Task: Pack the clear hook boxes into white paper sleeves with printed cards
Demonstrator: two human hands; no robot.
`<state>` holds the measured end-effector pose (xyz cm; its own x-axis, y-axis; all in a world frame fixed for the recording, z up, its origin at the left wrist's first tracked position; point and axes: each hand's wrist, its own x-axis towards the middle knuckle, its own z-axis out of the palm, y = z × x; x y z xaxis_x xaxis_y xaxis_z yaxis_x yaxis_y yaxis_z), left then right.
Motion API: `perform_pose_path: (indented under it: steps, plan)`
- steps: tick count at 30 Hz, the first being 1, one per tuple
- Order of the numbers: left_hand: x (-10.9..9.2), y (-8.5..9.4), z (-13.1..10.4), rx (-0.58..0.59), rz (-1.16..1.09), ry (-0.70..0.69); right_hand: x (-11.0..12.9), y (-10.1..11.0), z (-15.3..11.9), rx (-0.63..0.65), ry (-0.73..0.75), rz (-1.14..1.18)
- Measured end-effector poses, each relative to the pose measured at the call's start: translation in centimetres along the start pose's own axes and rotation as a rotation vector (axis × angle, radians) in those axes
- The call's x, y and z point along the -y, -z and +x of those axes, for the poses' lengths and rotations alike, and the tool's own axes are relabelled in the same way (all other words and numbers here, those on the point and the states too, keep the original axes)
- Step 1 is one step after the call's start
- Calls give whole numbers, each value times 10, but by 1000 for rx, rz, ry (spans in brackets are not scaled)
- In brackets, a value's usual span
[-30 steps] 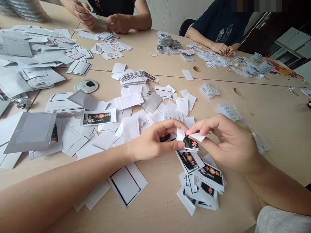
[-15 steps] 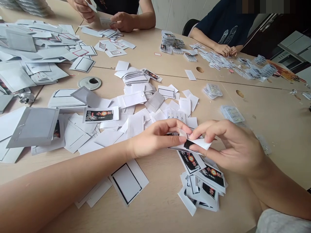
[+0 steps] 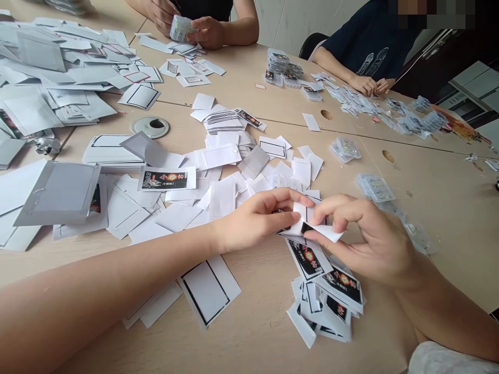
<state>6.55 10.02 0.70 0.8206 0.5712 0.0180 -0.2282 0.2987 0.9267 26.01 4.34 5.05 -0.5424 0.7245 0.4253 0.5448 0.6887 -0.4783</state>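
Observation:
Between my two hands is a white printed paper card (image 3: 302,214), partly covered by fingers. My left hand (image 3: 263,213) pinches its left side between thumb and fingers. On the right, my right hand (image 3: 364,234) grips a folded white flap with a black patch, thumb below and fingertips above. Just under the hands lies a loose pile of black-and-white printed cards (image 3: 339,283). A white card with a black frame (image 3: 210,291) rests on the table beneath my left forearm.
White papers (image 3: 222,200) spread across the middle, with a larger heap (image 3: 70,72) at the left. Clear plastic packs (image 3: 376,188) lie at the right. Two people sit across the table (image 3: 249,311); one holds a clear pack (image 3: 181,28).
The view has shifted slightly. The flap between my hands has moved, showing more white paper near my left fingertips. The person opposite now holds a clear pack.

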Motion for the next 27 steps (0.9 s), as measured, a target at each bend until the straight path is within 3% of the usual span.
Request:
perform_pose_path:
  steps: [5,11,15,27]
  plan:
    - [1,3,-1,-52,48,-14,0,1,-1,-4,-21,20]
    - [-2,1,-2,-67,70,5,2,-1,0,78,14,54]
    - [1,-1,-3,-31,185,-10,3,-2,-2,83,23,67]
    - [6,2,-3,-75,466,-137,3,-4,-4,79,19,48]
